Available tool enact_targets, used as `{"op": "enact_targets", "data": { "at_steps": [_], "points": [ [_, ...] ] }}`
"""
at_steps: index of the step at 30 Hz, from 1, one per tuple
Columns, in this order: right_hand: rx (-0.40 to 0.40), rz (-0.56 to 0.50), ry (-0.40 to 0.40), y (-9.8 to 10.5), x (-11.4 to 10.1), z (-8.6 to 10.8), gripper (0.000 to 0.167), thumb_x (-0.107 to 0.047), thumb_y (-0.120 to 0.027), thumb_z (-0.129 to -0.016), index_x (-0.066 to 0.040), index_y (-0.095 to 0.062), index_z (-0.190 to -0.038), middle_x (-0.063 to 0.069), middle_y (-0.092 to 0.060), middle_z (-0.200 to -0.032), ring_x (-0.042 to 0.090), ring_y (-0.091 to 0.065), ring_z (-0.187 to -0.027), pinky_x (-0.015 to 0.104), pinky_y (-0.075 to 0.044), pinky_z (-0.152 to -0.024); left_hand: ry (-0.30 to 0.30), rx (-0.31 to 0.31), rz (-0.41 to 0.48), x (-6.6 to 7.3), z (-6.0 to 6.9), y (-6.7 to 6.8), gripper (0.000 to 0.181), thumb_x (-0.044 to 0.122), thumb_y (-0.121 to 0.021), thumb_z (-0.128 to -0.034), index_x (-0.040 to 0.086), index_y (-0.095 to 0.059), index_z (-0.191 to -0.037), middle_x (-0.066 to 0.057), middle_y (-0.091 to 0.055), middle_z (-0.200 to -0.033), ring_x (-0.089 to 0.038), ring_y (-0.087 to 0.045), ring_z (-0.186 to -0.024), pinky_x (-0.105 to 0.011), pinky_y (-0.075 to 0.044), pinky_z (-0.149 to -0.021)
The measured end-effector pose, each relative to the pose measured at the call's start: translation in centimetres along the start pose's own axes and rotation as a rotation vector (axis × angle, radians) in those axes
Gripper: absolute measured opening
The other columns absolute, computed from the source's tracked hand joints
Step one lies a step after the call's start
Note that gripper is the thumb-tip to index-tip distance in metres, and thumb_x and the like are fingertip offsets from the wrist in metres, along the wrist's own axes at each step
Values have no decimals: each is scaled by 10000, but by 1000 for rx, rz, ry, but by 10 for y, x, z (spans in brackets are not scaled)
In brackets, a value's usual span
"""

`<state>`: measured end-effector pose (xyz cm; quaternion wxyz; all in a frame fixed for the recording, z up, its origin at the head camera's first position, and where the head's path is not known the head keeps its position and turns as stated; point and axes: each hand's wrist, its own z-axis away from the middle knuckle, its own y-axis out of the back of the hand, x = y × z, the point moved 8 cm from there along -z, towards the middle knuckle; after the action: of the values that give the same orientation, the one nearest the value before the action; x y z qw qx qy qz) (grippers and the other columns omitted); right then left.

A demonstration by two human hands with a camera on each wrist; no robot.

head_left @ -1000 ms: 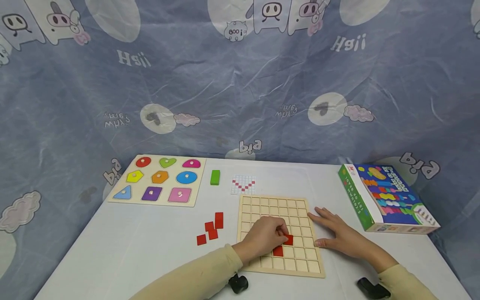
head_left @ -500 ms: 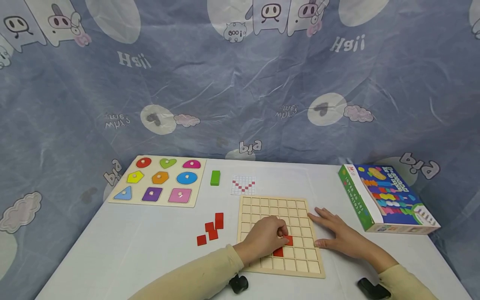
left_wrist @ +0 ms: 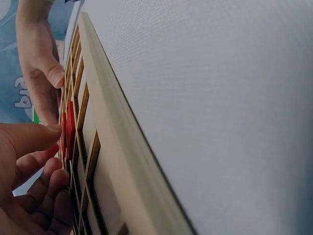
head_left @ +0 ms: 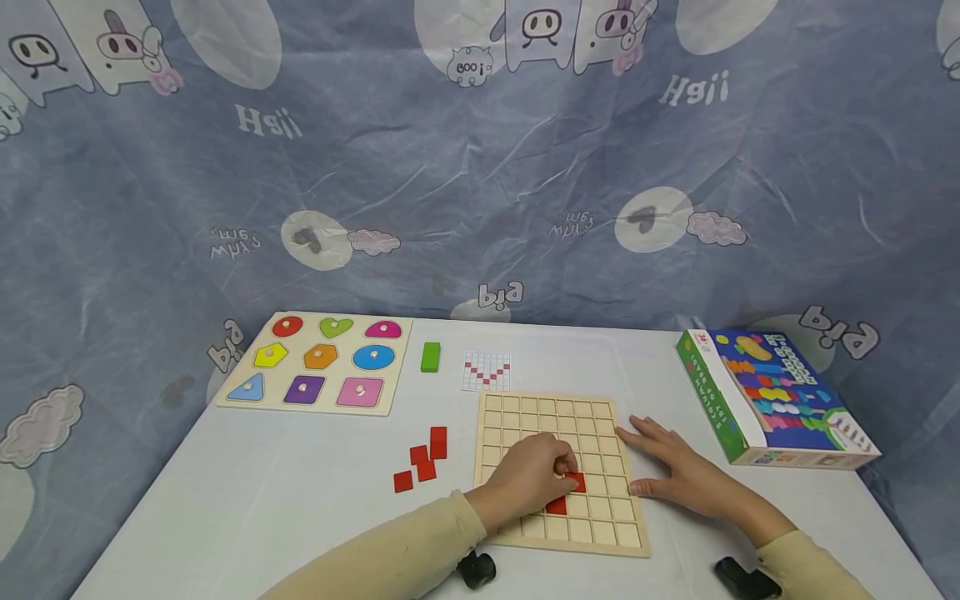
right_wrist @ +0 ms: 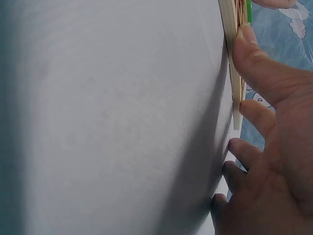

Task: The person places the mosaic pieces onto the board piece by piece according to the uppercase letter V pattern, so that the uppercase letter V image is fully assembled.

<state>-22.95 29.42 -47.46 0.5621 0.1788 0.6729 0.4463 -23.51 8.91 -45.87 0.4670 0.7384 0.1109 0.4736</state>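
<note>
A wooden grid board (head_left: 558, 548) lies on the white table. My left hand (head_left: 528, 473) is over its middle, with thumb and index finger at a red square tile (head_left: 577, 482) in the grid. In the left wrist view the thumb tip touches the red tile (left_wrist: 63, 129), and the other fingers of my left hand (left_wrist: 29, 171) are curled. A second red tile (head_left: 557, 505) sits diagonally nearer, partly under the hand. My right hand (head_left: 686, 471) rests at the board's right edge with fingers spread; the right wrist view shows its thumb (right_wrist: 252, 54) against the rim.
Several loose red tiles (head_left: 426, 469) lie left of the board. Behind it are a pattern card (head_left: 487, 371) and a green block (head_left: 431, 357). A shape puzzle (head_left: 315, 382) lies back left, a colourful box (head_left: 780, 392) back right. Black objects (head_left: 477, 569) sit near the wrists.
The left thumb and fingertips have shifted very slightly at the red tile. My right hand stays in place at the board's edge.
</note>
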Motion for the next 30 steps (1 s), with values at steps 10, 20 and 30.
{"op": "enact_targets", "data": {
  "at_steps": [10, 20, 30],
  "points": [
    [-12, 4, -48, -3, 5, -1, 831, -505, -773, -838, -195, -459, -1542, 249, -220, -1639, 564, -109, -1479, 761, -88, -1101, 13, 90, 46, -11, 6, 24, 56, 151, -753, -858, 194, -722, -840, 108, -554, -765, 17, -470, -691, -157, -407, -620],
    [-22, 6, -52, -3, 5, -1, 837, -511, -771, -836, -196, -455, -1545, 248, -216, -1641, 565, -106, -1479, 763, -89, -1099, 62, 111, 53, -39, 15, 37, 71, 192, -755, -875, 225, -708, -834, 105, -565, -778, -2, -482, -701, -187, -422, -643],
    [-22, 11, -40, -2, 3, -2, 834, -502, -766, -848, -179, -448, -1548, 260, -223, -1634, 584, -118, -1465, 790, -128, -1063, 108, 117, 72, -63, 26, 45, 49, 223, -779, -879, 227, -731, -886, 125, -572, -792, -28, -506, -709, -211, -440, -662]
  ]
}}
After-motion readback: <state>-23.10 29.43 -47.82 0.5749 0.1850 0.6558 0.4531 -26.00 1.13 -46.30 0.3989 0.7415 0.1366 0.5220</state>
